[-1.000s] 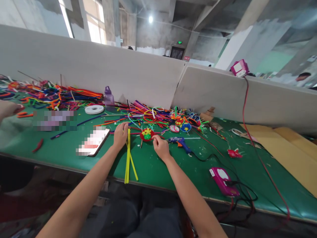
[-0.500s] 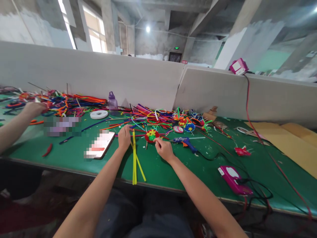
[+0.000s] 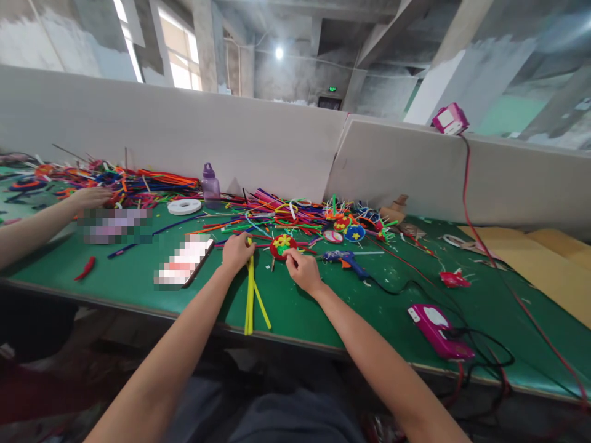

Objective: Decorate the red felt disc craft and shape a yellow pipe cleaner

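From mid-view, a pink box (image 3: pixel 451 119) tops the partition (image 3: pixel 406 163) at two o'clock, cardboard (image 3: pixel 549 271) lies at three, a power strip (image 3: pixel 435 340) at four and a white roll (image 3: pixel 184 211) at nine.

No wording legible to us, small green lit sign (image 3: pixel 332 89) above far doorway (image 3: pixel 329 103), its marks too small for us to read, phone screen (image 3: pixel 187 261) pixelated, content unreadable to us.

In front of you, the green tabletop (image 3: pixel 295 317) carries yellow strips (image 3: pixel 250 298), a phone (image 3: pixel 190 261), a white roll (image 3: pixel 174 207), a purple bottle (image 3: pixel 211 186) and a heap of coloured stems (image 3: pixel 268 206); to your right lie a blue glue gun (image 3: pixel 353 264) and a pink power strip (image 3: pixel 436 335).
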Demonstrator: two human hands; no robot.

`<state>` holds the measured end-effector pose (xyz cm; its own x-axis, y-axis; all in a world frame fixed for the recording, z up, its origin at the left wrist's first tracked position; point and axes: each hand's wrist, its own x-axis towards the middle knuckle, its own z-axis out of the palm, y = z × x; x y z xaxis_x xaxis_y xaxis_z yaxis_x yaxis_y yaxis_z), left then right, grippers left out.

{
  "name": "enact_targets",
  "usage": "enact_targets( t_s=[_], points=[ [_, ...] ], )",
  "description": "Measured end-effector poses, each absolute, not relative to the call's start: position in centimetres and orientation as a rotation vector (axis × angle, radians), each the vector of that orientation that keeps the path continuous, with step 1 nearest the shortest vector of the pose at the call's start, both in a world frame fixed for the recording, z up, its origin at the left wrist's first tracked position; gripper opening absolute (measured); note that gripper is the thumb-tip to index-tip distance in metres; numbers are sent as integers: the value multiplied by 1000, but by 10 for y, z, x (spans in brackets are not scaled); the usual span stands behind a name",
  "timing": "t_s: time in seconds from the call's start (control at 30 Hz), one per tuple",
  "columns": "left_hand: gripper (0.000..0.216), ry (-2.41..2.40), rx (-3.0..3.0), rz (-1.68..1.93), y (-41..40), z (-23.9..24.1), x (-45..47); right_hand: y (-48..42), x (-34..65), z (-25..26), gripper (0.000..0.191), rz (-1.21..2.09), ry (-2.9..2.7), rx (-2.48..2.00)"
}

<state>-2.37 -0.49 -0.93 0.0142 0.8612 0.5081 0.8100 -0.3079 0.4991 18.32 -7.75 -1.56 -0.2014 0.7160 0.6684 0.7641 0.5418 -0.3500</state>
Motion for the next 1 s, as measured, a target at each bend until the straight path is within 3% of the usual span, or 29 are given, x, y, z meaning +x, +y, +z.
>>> enact_targets(
  t_s=[0.47, 0.77, 1.0],
  points=[
    [28, 1685, 2000, 1249, 0, -6, -24, -75, 180, -14, 25, -89, -1983, -1168],
    [24, 1374, 1402, 1550, 8, 5, -19, -76, 180, -11, 25, -104, -2024, -1161],
    [35, 1067, 895, 1583, 9, 8, -18, -78, 180, -10, 25, -101, -2050, -1165]
  ],
)
